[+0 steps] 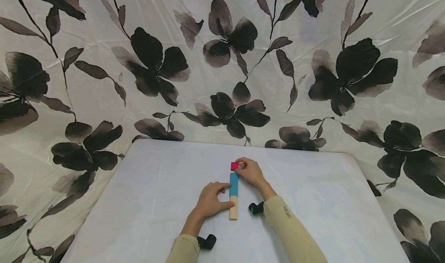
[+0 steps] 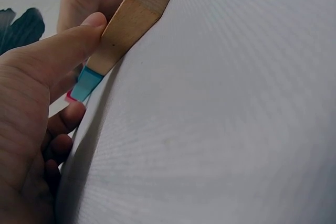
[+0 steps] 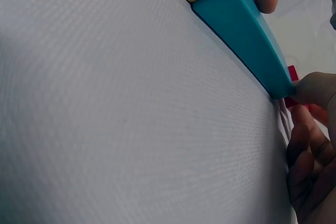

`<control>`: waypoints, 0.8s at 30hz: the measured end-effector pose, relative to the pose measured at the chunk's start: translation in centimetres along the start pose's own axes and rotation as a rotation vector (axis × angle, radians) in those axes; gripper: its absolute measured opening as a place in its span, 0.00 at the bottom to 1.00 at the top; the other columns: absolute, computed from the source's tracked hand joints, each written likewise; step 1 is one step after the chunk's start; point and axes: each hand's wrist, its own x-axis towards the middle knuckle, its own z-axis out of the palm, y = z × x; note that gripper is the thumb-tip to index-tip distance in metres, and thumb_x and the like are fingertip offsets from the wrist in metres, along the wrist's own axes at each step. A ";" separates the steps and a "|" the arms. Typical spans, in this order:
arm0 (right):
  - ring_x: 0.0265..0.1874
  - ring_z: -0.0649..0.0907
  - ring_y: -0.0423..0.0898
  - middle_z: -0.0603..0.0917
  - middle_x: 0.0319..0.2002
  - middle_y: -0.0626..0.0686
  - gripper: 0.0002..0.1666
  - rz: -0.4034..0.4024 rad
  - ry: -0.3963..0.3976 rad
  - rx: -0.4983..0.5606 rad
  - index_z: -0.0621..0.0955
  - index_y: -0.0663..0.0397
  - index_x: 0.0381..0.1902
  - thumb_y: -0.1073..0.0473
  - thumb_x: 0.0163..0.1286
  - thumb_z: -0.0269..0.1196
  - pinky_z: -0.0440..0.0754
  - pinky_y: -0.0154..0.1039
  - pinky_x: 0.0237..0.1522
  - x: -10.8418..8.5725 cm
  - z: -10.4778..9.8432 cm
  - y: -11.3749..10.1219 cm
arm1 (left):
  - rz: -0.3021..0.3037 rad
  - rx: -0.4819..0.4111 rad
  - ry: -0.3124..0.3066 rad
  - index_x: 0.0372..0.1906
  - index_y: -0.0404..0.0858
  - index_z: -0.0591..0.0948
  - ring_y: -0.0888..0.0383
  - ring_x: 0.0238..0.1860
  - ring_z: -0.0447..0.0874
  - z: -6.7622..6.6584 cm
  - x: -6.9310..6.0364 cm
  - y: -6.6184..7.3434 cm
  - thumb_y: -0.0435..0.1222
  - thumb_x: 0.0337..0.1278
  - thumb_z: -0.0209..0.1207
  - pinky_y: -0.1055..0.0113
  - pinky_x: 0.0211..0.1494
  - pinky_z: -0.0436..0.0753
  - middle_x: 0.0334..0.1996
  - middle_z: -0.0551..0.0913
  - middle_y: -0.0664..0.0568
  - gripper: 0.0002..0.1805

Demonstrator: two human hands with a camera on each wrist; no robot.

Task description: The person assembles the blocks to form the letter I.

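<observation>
On the white table a plain wooden block (image 1: 233, 212) and a blue block (image 1: 233, 184) lie end to end in a line. The wooden block's near end bears the number 49 in the left wrist view. Beyond the blue block's far end is a small red block (image 1: 234, 165), which my right hand (image 1: 251, 173) pinches between thumb and finger. From the left side, my left hand (image 1: 210, 200) touches the row: its thumb (image 2: 86, 38) rests against the wooden block and its index finger reaches the blue one. In the right wrist view the red block is mostly hidden behind the right thumb (image 3: 315, 88).
The white-covered table (image 1: 306, 201) spreads out on both sides of the blocks. A floral cloth (image 1: 194, 73) hangs behind its far edge. A black wrist device sits by each sleeve, the left one (image 1: 207, 242) close above the tabletop.
</observation>
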 end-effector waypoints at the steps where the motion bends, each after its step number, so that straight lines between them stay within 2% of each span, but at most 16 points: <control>1: 0.23 0.74 0.41 0.78 0.23 0.45 0.17 0.001 -0.001 0.001 0.83 0.53 0.49 0.60 0.61 0.69 0.71 0.37 0.29 -0.1 0.0 0.0 | -0.001 -0.002 -0.003 0.56 0.51 0.82 0.63 0.34 0.67 0.0 -0.1 0.0 0.60 0.40 0.72 0.65 0.39 0.68 0.32 0.72 0.65 0.35; 13: 0.24 0.74 0.42 0.78 0.23 0.45 0.18 0.010 0.007 -0.019 0.82 0.52 0.50 0.59 0.61 0.68 0.71 0.37 0.29 -0.1 0.2 0.2 | 0.011 0.006 0.008 0.57 0.52 0.81 0.63 0.35 0.67 0.1 -0.1 0.0 0.60 0.41 0.71 0.65 0.39 0.69 0.32 0.72 0.66 0.34; 24: 0.23 0.74 0.41 0.78 0.24 0.44 0.18 0.015 -0.002 -0.028 0.82 0.52 0.50 0.58 0.61 0.68 0.70 0.37 0.28 -0.1 0.1 0.2 | -0.011 0.017 -0.004 0.57 0.52 0.81 0.63 0.35 0.67 0.1 -0.1 0.1 0.60 0.41 0.71 0.64 0.40 0.69 0.32 0.72 0.65 0.34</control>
